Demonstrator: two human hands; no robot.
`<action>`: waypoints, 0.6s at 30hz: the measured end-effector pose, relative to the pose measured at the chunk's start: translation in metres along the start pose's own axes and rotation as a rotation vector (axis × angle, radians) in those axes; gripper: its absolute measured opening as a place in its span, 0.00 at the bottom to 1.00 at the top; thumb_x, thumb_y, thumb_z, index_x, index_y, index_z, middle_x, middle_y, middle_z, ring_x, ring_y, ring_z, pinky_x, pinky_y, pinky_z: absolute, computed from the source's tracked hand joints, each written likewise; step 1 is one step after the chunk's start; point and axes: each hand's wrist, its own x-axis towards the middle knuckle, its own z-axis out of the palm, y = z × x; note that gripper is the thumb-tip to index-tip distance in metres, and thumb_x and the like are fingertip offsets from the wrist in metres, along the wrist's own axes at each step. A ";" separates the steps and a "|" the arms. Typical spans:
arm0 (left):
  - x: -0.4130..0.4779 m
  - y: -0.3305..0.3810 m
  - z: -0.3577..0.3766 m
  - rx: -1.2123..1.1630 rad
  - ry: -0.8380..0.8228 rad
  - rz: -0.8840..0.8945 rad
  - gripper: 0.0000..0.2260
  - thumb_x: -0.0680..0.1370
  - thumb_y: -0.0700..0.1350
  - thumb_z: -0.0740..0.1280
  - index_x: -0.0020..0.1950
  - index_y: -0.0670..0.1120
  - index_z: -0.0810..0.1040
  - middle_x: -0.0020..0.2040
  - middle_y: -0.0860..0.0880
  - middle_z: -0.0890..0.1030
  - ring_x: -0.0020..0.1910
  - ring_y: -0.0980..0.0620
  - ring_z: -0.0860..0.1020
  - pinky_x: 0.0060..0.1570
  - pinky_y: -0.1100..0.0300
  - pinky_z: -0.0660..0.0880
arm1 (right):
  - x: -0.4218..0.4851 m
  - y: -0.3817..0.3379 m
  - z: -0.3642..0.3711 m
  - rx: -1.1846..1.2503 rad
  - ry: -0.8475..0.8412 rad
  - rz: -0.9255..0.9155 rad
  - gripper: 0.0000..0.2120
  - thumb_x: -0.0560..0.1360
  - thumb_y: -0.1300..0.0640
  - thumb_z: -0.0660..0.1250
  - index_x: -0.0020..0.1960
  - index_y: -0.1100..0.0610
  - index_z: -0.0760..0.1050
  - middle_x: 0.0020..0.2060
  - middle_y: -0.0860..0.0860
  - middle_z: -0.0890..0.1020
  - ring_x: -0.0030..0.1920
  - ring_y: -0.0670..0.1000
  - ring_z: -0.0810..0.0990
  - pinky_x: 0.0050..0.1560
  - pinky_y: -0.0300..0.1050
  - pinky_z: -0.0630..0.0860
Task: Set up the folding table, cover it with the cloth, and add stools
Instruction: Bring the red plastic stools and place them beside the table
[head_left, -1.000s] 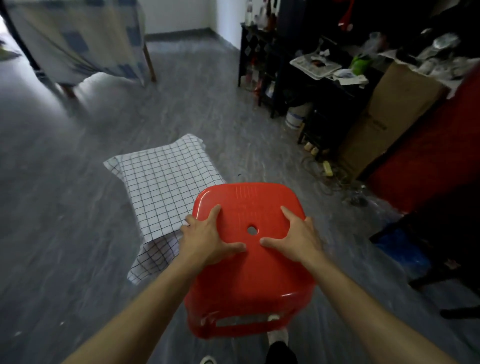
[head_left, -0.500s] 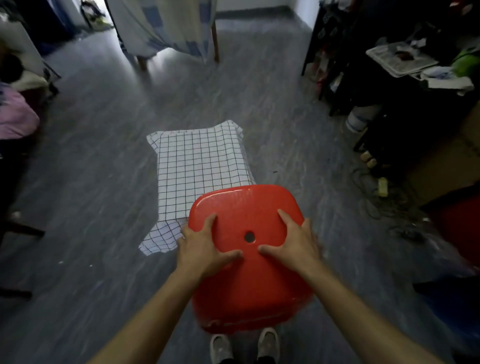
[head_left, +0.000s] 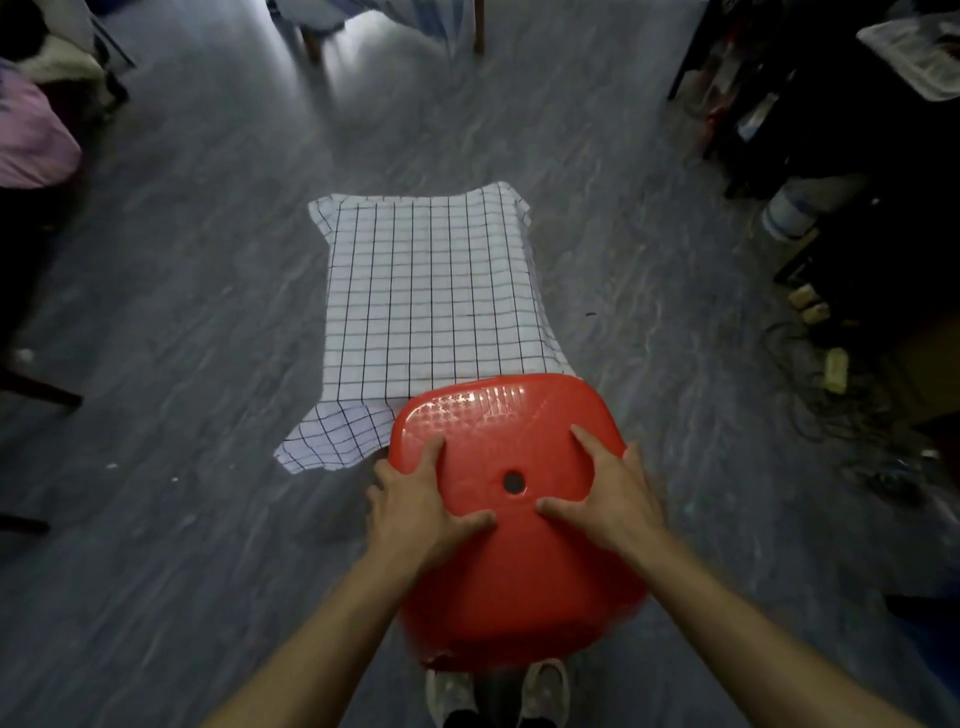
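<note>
Above the grey floor (head_left: 182, 322), close to our body, we hold a red stool (head_left: 519, 582) with both hands. Its seat faces up at us, and the round hole (head_left: 514, 482) in the seat shows between our thumbs. Our left hand (head_left: 415, 512) grips the seat's left edge: thumb and forefinger lie on the top, and the other fingers curl down over the rim. Our right hand (head_left: 608, 499) grips the right edge the same way, thumb pointing in toward the hole. The stool's legs are hidden under the seat, so we cannot tell whether it touches the floor. Our white shoes (head_left: 452, 693) show just below the seat's near edge.

Beyond the stool, a white cloth (head_left: 431, 296) with a dark grid lies spread flat over a low table, which it hides completely. The cloth's near left corner hangs down and flares out toward the floor. The stool's far edge covers the cloth's near right corner from our view, and we cannot tell whether the two touch.

At the floor's left edge sits a pink bundle (head_left: 31, 140). Along the right edge stand dark shelving (head_left: 831, 104) and a white bucket (head_left: 787, 215), with tangled cables (head_left: 810, 395) nearer us.
</note>
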 end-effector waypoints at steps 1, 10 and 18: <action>0.008 -0.006 0.007 -0.008 -0.002 -0.005 0.52 0.58 0.72 0.73 0.75 0.65 0.50 0.67 0.39 0.61 0.67 0.36 0.66 0.67 0.40 0.67 | 0.008 0.001 0.010 -0.005 -0.002 -0.002 0.54 0.58 0.32 0.77 0.77 0.36 0.53 0.71 0.58 0.60 0.68 0.64 0.70 0.69 0.63 0.68; 0.065 -0.051 0.064 -0.039 0.031 0.013 0.49 0.60 0.68 0.76 0.74 0.65 0.53 0.69 0.39 0.58 0.68 0.35 0.64 0.67 0.40 0.67 | 0.058 0.021 0.097 0.070 0.006 -0.039 0.53 0.61 0.37 0.79 0.77 0.36 0.53 0.71 0.57 0.60 0.69 0.62 0.69 0.68 0.62 0.70; 0.101 -0.099 0.103 -0.045 0.063 0.036 0.48 0.61 0.64 0.77 0.74 0.66 0.55 0.71 0.41 0.58 0.69 0.37 0.64 0.66 0.38 0.68 | 0.085 0.034 0.167 0.134 0.025 -0.063 0.52 0.61 0.38 0.79 0.77 0.35 0.52 0.69 0.53 0.62 0.68 0.58 0.70 0.68 0.58 0.71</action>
